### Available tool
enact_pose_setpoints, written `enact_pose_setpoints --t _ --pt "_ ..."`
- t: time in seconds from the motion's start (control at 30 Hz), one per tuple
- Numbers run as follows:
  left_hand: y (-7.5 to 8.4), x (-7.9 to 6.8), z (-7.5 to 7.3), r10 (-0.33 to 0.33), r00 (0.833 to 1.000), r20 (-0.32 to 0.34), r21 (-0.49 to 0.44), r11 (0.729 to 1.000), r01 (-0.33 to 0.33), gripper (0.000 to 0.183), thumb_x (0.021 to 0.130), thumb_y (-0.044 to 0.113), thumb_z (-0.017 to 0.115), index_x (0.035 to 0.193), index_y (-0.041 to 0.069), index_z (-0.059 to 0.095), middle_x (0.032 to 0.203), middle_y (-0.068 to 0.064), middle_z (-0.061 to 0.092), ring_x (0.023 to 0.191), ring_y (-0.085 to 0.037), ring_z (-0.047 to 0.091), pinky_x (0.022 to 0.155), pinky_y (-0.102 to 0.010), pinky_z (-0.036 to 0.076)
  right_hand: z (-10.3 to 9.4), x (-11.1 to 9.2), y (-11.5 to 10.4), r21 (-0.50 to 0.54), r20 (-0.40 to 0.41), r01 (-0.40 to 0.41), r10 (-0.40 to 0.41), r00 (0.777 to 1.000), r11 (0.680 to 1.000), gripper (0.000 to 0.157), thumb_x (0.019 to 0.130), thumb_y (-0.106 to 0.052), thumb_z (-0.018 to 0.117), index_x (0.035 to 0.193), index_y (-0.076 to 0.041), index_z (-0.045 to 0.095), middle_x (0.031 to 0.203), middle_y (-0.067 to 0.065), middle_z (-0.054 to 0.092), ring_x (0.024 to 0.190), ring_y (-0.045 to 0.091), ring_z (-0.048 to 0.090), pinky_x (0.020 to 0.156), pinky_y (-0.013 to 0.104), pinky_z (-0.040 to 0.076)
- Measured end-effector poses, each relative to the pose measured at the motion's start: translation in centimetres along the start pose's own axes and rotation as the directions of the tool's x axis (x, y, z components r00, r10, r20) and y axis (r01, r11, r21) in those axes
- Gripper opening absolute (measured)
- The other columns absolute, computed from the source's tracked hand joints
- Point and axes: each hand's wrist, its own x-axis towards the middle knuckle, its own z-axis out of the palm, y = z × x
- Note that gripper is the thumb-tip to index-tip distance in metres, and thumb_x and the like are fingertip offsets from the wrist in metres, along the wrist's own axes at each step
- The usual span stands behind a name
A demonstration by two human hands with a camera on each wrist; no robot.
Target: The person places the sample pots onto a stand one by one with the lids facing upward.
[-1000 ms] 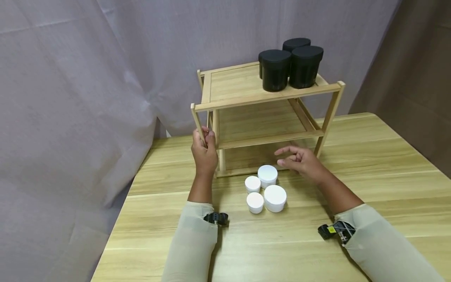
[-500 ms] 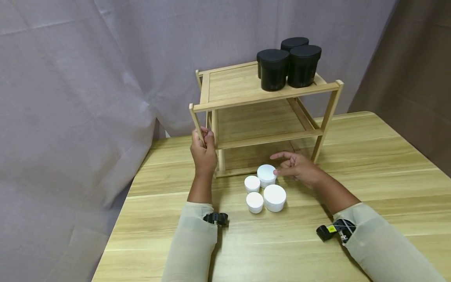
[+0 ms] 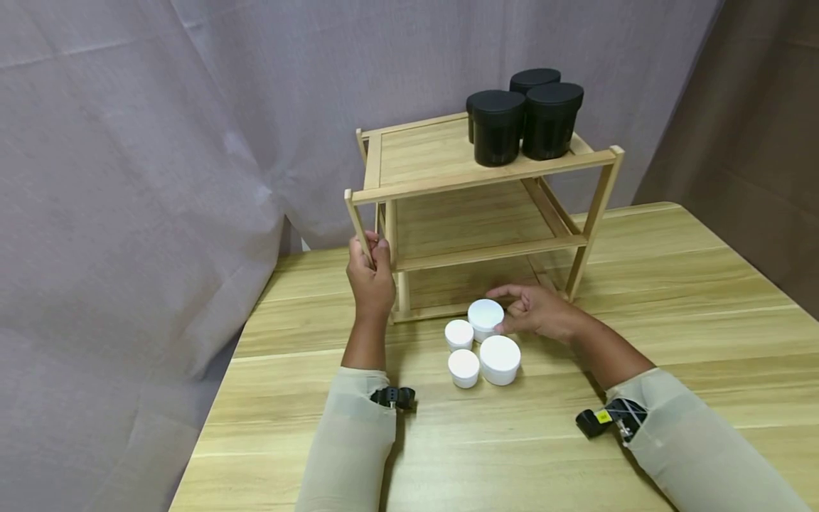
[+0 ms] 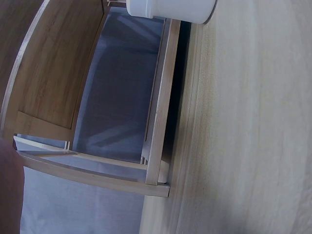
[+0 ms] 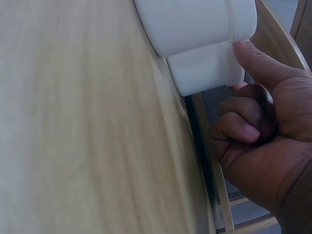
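Presently, the rear white jar [image 3: 485,317] is located on the worktop [image 3: 486,455] at nine o'clock of the right hand [image 3: 537,311], pinched between thumb and forefinger, remaining fingers curled. At its ten o'clock, the rack post [image 3: 358,224] is gripped by the left hand [image 3: 372,281], forearm directed towards six o'clock.

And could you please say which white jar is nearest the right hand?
The big white jar nearest the shelf: the thumb of the right hand is at its lid; the other three sit further off.
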Motion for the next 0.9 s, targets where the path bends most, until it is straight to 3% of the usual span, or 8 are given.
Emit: enact_pose_setpoints --t 0.37,0.9 --pt "-0.03 -0.08 0.05 -0.003 1.0 -0.002 -0.007 1.0 0.003 0.016 0.109 0.007 0.057 0.118 -0.007 0.058 0.079 0.005 0.05 0.064 -0.005 0.045 0.056 -0.019 0.039 0.27 -0.1 0.02 -0.03 0.021 0.041 -0.04 0.999 0.999 0.081 0.091 0.002 0.083 0.16 0.009 0.041 0.064 -0.01 0.039 0.059 0.003 0.039 0.058 0.018 0.037" --pt "-0.03 -0.08 0.08 0.002 1.0 -0.018 -0.012 1.0 -0.002 0.016 0.107 0.005 0.057 0.117 -0.008 0.058 0.079 0.007 0.05 0.063 -0.004 0.045 0.056 -0.019 0.039 0.47 0.35 0.61 -0.083 0.024 0.014 -0.012 1.0 0.996 0.081 0.093 -0.002 0.083 0.163 0.004 0.042 0.065 -0.01 0.039 0.059 0.003 0.039 0.058 0.018 0.035"
